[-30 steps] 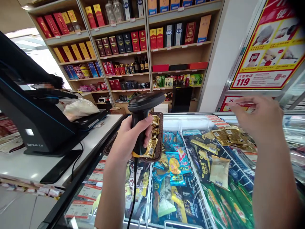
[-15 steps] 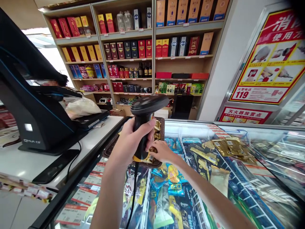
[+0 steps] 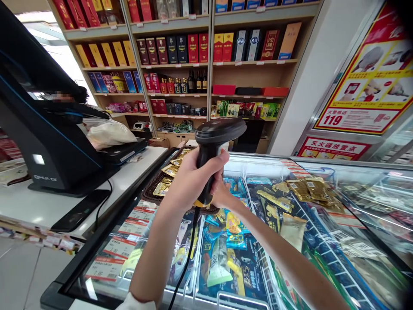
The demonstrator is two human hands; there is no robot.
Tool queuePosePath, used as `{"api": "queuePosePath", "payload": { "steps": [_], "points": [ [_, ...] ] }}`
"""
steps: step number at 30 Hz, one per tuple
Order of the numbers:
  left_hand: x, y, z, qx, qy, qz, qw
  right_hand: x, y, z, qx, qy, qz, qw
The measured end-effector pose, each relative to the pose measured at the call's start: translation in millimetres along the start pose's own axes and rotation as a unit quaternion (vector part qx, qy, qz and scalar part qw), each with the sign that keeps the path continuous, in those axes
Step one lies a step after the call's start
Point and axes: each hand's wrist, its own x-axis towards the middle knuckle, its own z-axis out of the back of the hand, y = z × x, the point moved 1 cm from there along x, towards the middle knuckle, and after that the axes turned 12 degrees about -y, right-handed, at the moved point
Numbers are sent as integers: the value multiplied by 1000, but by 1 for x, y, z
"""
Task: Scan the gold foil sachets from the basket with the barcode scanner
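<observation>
My left hand point(image 3: 189, 178) is wrapped round the handle of a black barcode scanner point(image 3: 220, 131), held upright with its head tipped to the right. A black cord point(image 3: 189, 249) hangs from the yellow-ringed base of the handle. My right hand point(image 3: 223, 194) reaches in behind the scanner, over the right side of a brown woven basket point(image 3: 149, 190). Its fingers are hidden by the scanner and my left hand. Several gold packets point(image 3: 171, 170) lie in the basket, which sits on the glass top of a display freezer.
Wrapped ice creams point(image 3: 235, 221) fill wire compartments under the freezer glass. Gold packets point(image 3: 312, 191) lie farther right. At left, a black checkout terminal point(image 3: 48, 142), a phone point(image 3: 80, 211) and a white bag point(image 3: 111, 133) occupy the counter point(image 3: 129, 174). Shelves point(image 3: 174, 66) of boxes and bottles stand behind.
My left hand and the scanner have shifted right, uncovering gold packets at the basket's left. My right hand's fingers have become hidden behind the scanner. The view has tipped downward slightly.
</observation>
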Motion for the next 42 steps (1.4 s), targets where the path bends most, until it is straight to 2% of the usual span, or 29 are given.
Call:
{"api": "queuePosePath", "payload": {
  "steps": [3,6,9,12,14,17,21,23,25,31,40,42],
  "points": [
    [-3,-1,-3,5,-15,1,1000,5,-3,10,29,-24,-23,999],
    [-7,-5,-4,7,-22,-6,1000,7,-4,33,107,30,-2,994],
    [-9,-7,-3,3,-21,-12,1000,2,-1,63,203,74,40,975],
    [-5,-7,0,5,-11,-5,1000,-5,-1,87,220,69,43,972],
    [-2,-6,2,8,-5,2,1000,-7,-7,102,234,30,12,972],
    [1,-4,1,6,-6,5,1000,-8,-26,128,287,-100,-62,951],
    [3,0,-4,6,-9,3,1000,-11,-58,168,362,-283,-150,875],
    [4,4,-7,18,2,9,1000,-12,-70,184,389,-339,-173,839],
    [5,9,-10,29,15,17,999,-13,-78,197,390,-378,-181,820],
    [7,23,-20,45,52,37,997,-13,-91,212,363,-426,-179,810],
    [3,35,-35,92,77,56,991,-3,-99,210,376,-455,-168,789],
    [2,37,-36,97,77,54,991,-2,-102,209,376,-453,-163,792]
  ]
}}
